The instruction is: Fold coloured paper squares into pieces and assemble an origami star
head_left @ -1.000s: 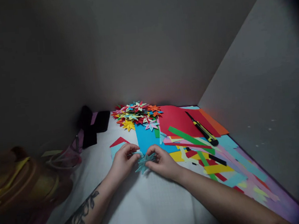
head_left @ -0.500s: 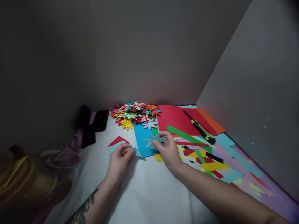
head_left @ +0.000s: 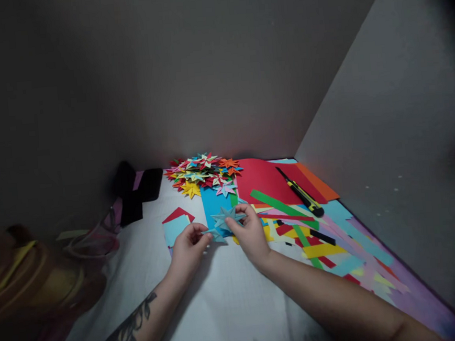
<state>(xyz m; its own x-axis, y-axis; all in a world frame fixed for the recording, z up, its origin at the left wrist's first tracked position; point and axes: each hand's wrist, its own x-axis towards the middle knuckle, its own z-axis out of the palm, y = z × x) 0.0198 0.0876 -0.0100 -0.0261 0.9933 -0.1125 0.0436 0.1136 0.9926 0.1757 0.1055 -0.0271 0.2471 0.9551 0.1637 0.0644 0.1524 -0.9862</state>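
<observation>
My right hand (head_left: 251,235) pinches a light blue folded paper star (head_left: 226,217) and holds it just above the white surface (head_left: 230,307). My left hand (head_left: 188,248) pinches a small light blue folded paper piece (head_left: 216,235) whose tip touches the star's lower left side. Both hands sit close together in front of a blue paper sheet (head_left: 211,200). A pile of many-coloured paper stars (head_left: 202,172) lies behind them near the back wall.
A yellow and black utility knife (head_left: 300,192) lies on a red sheet (head_left: 265,180). Coloured paper strips and scraps (head_left: 320,242) cover the right side. Small red and light blue squares (head_left: 175,224) lie left of my hands. Dark objects (head_left: 136,191) and a bag (head_left: 34,275) sit at the left.
My right hand lifted the blue star away from the left hand toward the blue sheet, then brought it back to the left. Now the left hand's small piece meets the star again.
</observation>
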